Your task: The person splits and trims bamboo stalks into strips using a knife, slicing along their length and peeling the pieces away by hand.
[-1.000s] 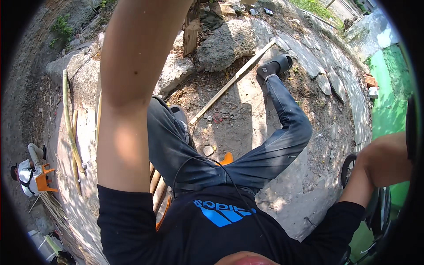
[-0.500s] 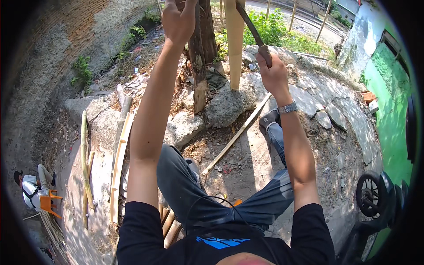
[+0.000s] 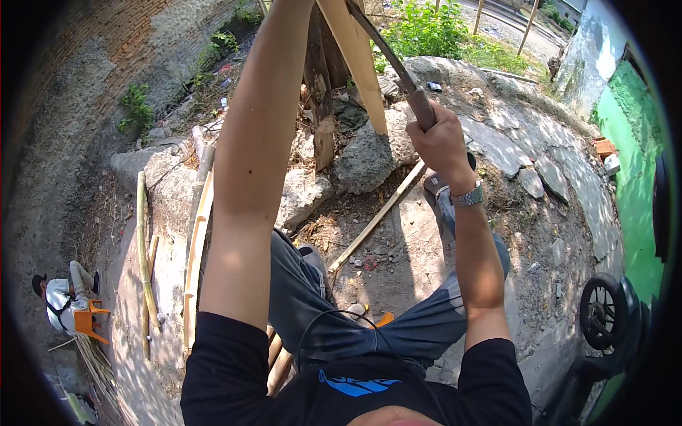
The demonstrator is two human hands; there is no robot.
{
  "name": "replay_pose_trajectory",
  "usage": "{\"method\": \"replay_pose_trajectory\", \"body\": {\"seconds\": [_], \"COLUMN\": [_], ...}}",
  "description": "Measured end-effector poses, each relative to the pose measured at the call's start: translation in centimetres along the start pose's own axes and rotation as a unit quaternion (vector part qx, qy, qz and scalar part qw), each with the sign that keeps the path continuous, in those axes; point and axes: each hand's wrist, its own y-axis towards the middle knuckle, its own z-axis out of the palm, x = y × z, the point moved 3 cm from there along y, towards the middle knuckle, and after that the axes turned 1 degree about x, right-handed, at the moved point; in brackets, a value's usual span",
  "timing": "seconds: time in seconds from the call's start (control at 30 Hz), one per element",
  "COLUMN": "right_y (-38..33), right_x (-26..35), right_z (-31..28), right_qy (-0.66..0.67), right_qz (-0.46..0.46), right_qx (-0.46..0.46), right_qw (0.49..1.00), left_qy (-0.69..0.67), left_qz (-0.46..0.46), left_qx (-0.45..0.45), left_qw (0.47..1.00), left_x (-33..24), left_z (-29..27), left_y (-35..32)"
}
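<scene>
My right hand [image 3: 442, 145], a metal watch on its wrist, is closed round the wooden handle of a machete [image 3: 389, 55]. The dark curved blade points up and left, its upper end at the pale split bamboo slat [image 3: 371, 106]. That slat leans at a slant, its lower end down by a rock [image 3: 364, 160]. Whether the edge bites into the bamboo I cannot tell. My left arm [image 3: 249, 135] reaches up past the top of the picture, so the left hand is hidden. Beside the slat stands a rough wooden post [image 3: 321, 106].
A thin bamboo strip [image 3: 376, 216] lies slantwise on the ground between my feet. Bamboo poles [image 3: 144, 248] and a split length [image 3: 193, 284] lie to the left. Farther left a person [image 3: 62, 298] sits on an orange chair [image 3: 91, 321]. A motorcycle wheel [image 3: 600, 312] stands at the right.
My left hand has gone up out of the picture. The right hand with the machete has come slightly lower, and the bamboo slat has tilted, its top now farther left.
</scene>
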Motion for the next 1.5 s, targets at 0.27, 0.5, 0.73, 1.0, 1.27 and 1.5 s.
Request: {"method": "replay_pose_trajectory", "body": {"seconds": [0.27,0.5,0.73,1.0,1.27,1.5], "right_y": [0.2,-1.7,-2.8,-3.6,-3.7,-4.0], "right_x": [0.6,0.4,0.3,4.5,4.7,3.7], "right_z": [-5.1,-7.4,-4.9,1.2,1.2,1.3], "right_qy": [0.017,0.108,0.316,0.396,0.105,0.197], "right_qz": [0.144,0.180,0.195,0.237,0.085,0.134], "right_qx": [0.063,0.178,0.273,0.198,0.006,0.049], "right_qw": [0.987,0.961,0.887,0.865,0.991,0.970], "left_qy": [-0.014,-0.279,-0.214,-0.167,0.149,0.033], "left_qz": [-0.118,-0.228,-0.215,-0.074,0.291,0.135], "left_qx": [0.123,0.311,0.182,0.051,-0.035,0.056], "left_qw": [0.985,0.879,0.935,0.982,0.944,0.989], "left_x": [-4.6,-2.9,-1.1,0.1,-2.1,1.3], "left_z": [2.1,1.0,3.1,3.1,0.5,-2.9], "left_y": [-2.6,-2.2,-3.0,-2.8,-8.3,-8.8]}}
